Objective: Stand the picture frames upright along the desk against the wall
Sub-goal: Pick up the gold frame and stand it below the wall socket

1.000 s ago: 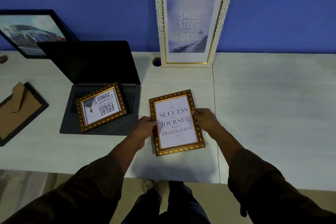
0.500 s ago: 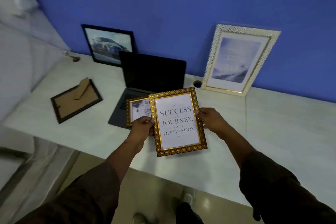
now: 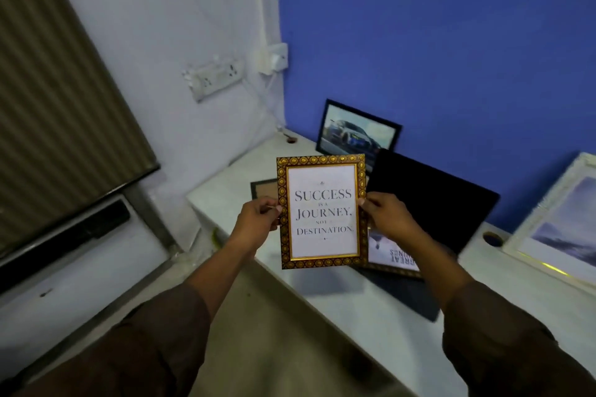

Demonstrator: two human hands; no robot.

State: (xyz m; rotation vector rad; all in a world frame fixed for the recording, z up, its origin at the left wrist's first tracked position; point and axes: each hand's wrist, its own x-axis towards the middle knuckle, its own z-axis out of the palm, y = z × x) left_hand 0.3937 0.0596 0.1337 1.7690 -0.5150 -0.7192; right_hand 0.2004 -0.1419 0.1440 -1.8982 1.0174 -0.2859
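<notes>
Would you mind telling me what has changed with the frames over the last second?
The gold "Success" frame, flat on the desk a second ago, has been lifted clear of it, held by the left hand and right hand on the same side edges. The view has swung left. The car picture, white frame, laptop and "Great Things" frame appear unmoved.

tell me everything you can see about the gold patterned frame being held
The gold patterned picture frame is a portrait rectangle with a dark ornamental border, thin gold inner lip and white print reading "Success is a journey, not a destination." It is held upright above the desk, facing the camera, left hand and right hand pinching its side edges.
</notes>
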